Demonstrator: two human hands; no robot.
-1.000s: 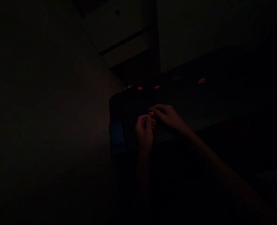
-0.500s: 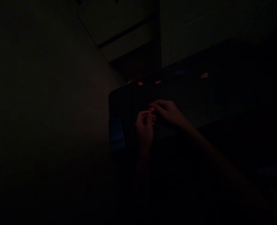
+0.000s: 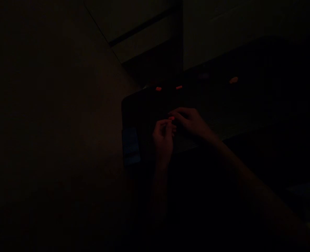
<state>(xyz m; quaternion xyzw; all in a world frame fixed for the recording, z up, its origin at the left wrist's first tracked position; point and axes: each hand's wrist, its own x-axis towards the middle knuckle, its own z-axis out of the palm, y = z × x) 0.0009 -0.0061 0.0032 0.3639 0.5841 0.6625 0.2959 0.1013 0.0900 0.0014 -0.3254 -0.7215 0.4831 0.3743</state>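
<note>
Left hand [image 3: 164,138]: fingers curled; whether gripping, I cannot tell. Right hand [image 3: 193,120]: thumb and finger pinching one small red piece [image 3: 171,118], set between both hands' fingertips; I judge it light, perhaps soft, best held gently by its ends. Left of left hand: one flat blue object [image 3: 130,146]. Beyond both: two orange bits [image 3: 158,89]; farther right, purple block [image 3: 203,75], orange lump [image 3: 233,80].

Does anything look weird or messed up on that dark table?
The blue object looks a little odd, sitting right at the left edge of the table. I see no spill. It's too dim to tell whether the small orange piece between the hands is damaged.
</note>
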